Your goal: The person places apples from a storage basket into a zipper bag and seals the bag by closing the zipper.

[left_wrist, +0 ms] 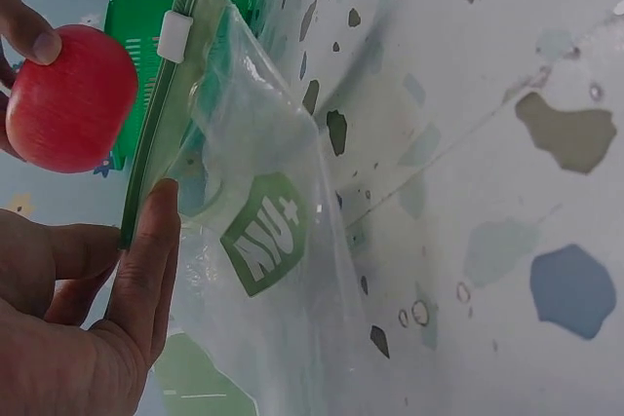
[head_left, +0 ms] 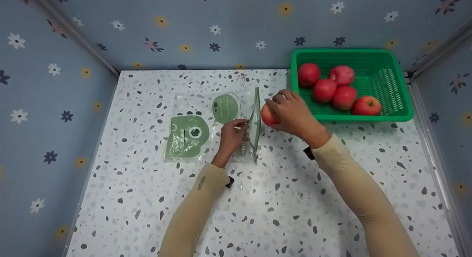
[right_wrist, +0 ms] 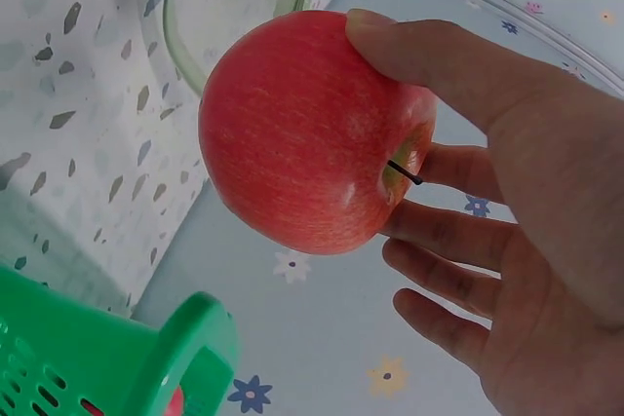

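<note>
A clear zip bag (head_left: 186,137) with a green cartoon dinosaur print lies on the table, its mouth toward the right. My left hand (head_left: 232,137) pinches one edge of that mouth, which stands up from the table and gapes. A white slider (left_wrist: 175,36) sits near one end of the green zip strip. My right hand (head_left: 295,115) grips a red apple (right_wrist: 302,133) between thumb and fingers, stem toward the palm. The apple is just right of the bag's mouth, outside it. In the left wrist view, the bag looks see-through with no fruit inside.
At the back right stands a green plastic basket (head_left: 352,118) with several red apples (head_left: 324,90) in its left and front part. Flower-patterned panels (head_left: 236,32) wall in the speckled white table (head_left: 287,212) at the back and sides.
</note>
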The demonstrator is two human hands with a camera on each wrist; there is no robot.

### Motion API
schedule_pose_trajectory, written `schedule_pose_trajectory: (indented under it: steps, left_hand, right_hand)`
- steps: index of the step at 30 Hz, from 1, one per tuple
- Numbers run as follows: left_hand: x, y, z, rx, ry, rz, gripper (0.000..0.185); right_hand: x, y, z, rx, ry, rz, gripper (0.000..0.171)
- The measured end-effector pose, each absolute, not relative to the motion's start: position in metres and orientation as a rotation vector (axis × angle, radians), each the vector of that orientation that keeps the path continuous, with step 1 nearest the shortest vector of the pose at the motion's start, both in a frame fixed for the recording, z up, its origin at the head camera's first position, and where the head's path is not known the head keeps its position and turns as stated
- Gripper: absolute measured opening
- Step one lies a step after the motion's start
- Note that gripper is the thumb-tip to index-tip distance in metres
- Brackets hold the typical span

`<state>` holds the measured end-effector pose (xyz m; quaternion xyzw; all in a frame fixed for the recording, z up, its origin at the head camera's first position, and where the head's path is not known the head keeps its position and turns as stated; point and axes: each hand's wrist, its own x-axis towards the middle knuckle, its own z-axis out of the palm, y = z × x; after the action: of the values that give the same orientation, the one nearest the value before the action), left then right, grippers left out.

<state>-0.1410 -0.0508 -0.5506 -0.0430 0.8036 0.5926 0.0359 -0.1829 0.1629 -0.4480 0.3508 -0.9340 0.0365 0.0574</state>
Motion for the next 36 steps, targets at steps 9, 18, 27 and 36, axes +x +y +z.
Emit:
schedule_pose_trajectory:
  steps: [9,18,27,36]
  left_hand:
    - [-0.141,-0.051,-0.551,-0.136,2.479,1.84,0.022]
    - [-0.141,-0.05,-0.548,-0.152,2.47,1.854,0.021]
    - [-0.141,-0.051,-0.549,-0.169,2.41,1.894,0.023]
    - [-0.141,-0.05,-0.547,-0.182,2.428,1.89,0.023]
  right_hand:
    - [-0.178,0.156,-0.457,1.085,-2.826,0.087,0.063]
    - [-0.176,0.151,-0.466,1.096,-2.834,0.114,0.059]
    - [-0.173,0.145,-0.473,1.106,-2.847,0.102,0.061]
    - [-0.173,0.139,-0.483,1.103,-2.887,0.122,0.064]
